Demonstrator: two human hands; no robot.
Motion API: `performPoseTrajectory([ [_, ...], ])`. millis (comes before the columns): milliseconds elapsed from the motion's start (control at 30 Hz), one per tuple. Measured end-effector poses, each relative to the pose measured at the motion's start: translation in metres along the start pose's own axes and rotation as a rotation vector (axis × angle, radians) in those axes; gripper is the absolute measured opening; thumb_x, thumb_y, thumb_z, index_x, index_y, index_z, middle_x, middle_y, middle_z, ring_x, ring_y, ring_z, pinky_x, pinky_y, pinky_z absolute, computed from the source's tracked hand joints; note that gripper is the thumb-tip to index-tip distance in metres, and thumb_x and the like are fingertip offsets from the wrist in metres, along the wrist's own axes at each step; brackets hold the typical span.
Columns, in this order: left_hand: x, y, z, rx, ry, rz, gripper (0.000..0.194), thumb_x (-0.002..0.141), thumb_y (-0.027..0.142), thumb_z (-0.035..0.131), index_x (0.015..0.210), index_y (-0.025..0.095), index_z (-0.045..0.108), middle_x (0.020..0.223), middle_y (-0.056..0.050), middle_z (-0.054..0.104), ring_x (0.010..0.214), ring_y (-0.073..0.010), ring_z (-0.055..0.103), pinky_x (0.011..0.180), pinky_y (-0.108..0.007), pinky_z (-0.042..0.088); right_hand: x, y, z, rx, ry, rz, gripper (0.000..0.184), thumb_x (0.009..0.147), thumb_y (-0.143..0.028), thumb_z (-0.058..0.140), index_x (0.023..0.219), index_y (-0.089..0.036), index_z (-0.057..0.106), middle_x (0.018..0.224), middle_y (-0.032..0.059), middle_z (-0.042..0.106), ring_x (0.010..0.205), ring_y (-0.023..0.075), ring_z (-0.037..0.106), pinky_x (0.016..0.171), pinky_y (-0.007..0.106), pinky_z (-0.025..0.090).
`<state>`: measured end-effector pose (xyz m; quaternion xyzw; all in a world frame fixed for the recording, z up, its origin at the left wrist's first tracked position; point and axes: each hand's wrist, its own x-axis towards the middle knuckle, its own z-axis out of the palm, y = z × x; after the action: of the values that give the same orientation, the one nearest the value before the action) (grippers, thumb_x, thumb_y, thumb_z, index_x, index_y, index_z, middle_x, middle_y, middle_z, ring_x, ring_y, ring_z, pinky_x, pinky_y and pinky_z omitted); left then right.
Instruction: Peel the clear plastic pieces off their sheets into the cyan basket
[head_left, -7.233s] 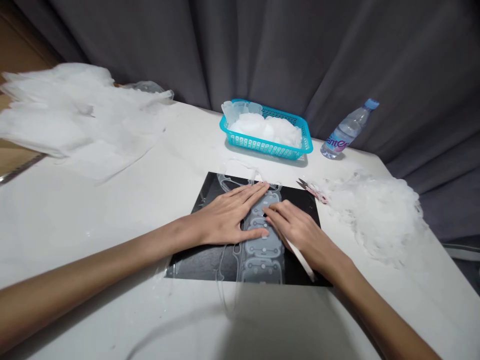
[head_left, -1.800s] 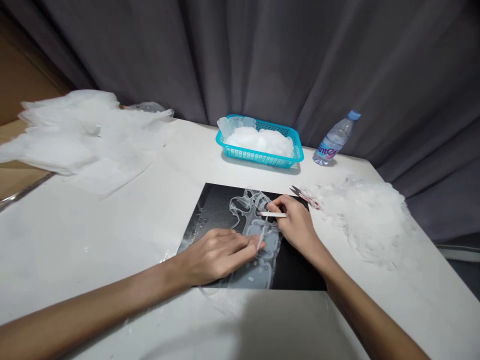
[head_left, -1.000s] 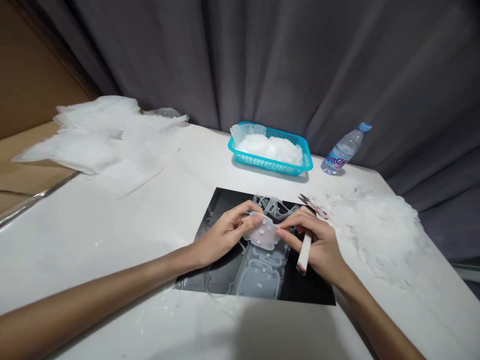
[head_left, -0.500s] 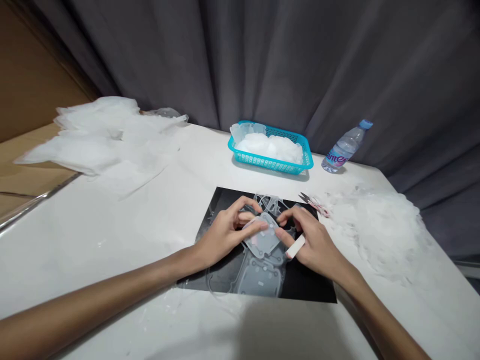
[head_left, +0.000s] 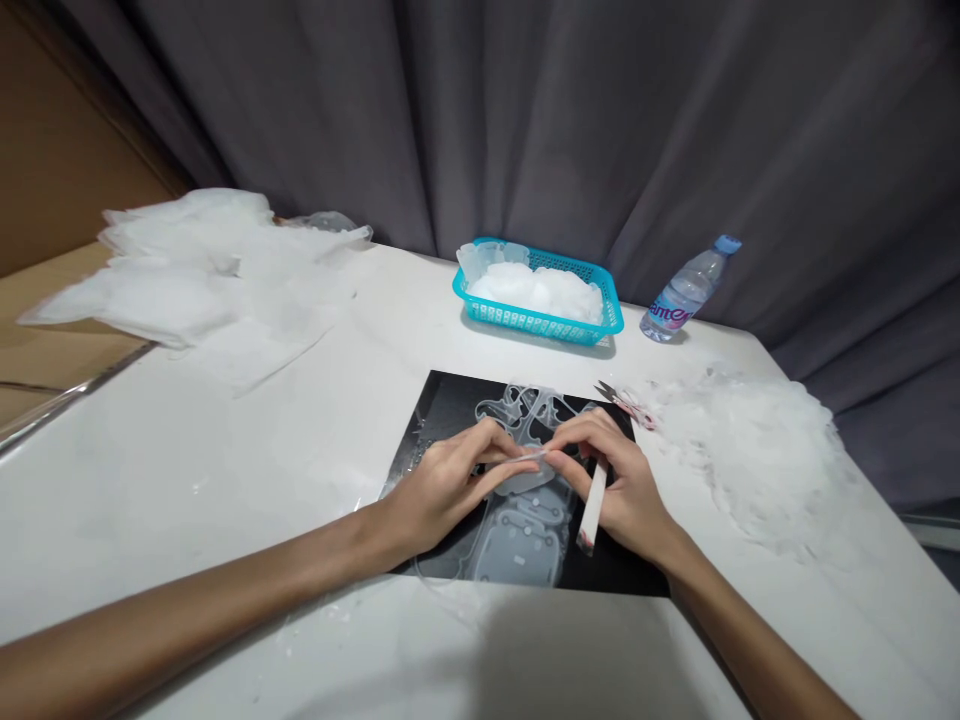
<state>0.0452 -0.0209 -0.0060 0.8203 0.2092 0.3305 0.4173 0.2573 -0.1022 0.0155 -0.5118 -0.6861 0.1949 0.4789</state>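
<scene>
A thin translucent plastic piece (head_left: pixel 531 457) is tilted nearly edge-on above the black mat (head_left: pixel 615 572). My left hand (head_left: pixel 457 478) is closed, pinching its left side between thumb and fingers. At the right end of the piece, the thumb and forefinger of my right hand (head_left: pixel 626 490) meet its edge. A flat white stick (head_left: pixel 592 508) with a dark, reddish mark at its lower end is tucked in that same hand; its upper part is hidden. Below my hands lie translucent sheet parts (head_left: pixel 519 550) with rounded outlines and small holes.
A turquoise basket (head_left: pixel 525 325) holding white fluffy material stands at the back. Small scissors (head_left: pixel 626 403) lie by the mat, beside a heap of clear scraps (head_left: pixel 780 460). A water bottle (head_left: pixel 684 298) stands back right. White filmy sheets (head_left: pixel 202 280) are piled at left.
The plastic piece has turned from face-up to nearly edge-on. My right fingers have closed in to its edge, and the white stick now points more downward.
</scene>
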Motion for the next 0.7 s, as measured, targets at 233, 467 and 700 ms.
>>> performPoseTrajectory([
  [233, 0.003, 0.002, -0.004, -0.069, -0.033, -0.121, 0.018, 0.102, 0.039, 0.065, 0.103, 0.022, 0.059, 0.098, 0.000, 0.075, 0.094, -0.0181, 0.077, 0.081, -0.028, 0.058, -0.003, 0.010, -0.006, -0.118, 0.001, 0.053, 0.014, 0.104, -0.029, 0.057, 0.094, -0.023, 0.064, 0.089, 0.0035, 0.068, 0.081, 0.0189, 0.058, 0.073, 0.033, 0.045],
  [467, 0.040, -0.012, -0.019, -0.323, 0.042, -0.321, 0.029, 0.095, 0.042, 0.072, 0.095, 0.020, 0.054, 0.084, -0.001, 0.078, 0.071, -0.0136, 0.070, 0.063, -0.023, 0.051, -0.002, 0.046, -0.024, -0.695, 0.035, 0.124, 0.034, 0.101, -0.051, 0.060, 0.086, -0.021, 0.062, 0.069, 0.0012, 0.062, 0.068, 0.0202, 0.060, 0.068, 0.033, 0.041],
  [700, 0.148, -0.051, -0.049, -0.186, 0.273, -0.114, 0.038, 0.087, 0.046, 0.074, 0.093, 0.021, 0.045, 0.091, -0.007, 0.074, 0.087, -0.0226, 0.074, 0.066, -0.028, 0.055, 0.001, 0.051, -0.014, -0.817, -0.059, 0.013, 0.021, 0.107, -0.039, 0.050, 0.102, -0.020, 0.059, 0.086, 0.0055, 0.070, 0.072, 0.0214, 0.065, 0.067, 0.032, 0.043],
])
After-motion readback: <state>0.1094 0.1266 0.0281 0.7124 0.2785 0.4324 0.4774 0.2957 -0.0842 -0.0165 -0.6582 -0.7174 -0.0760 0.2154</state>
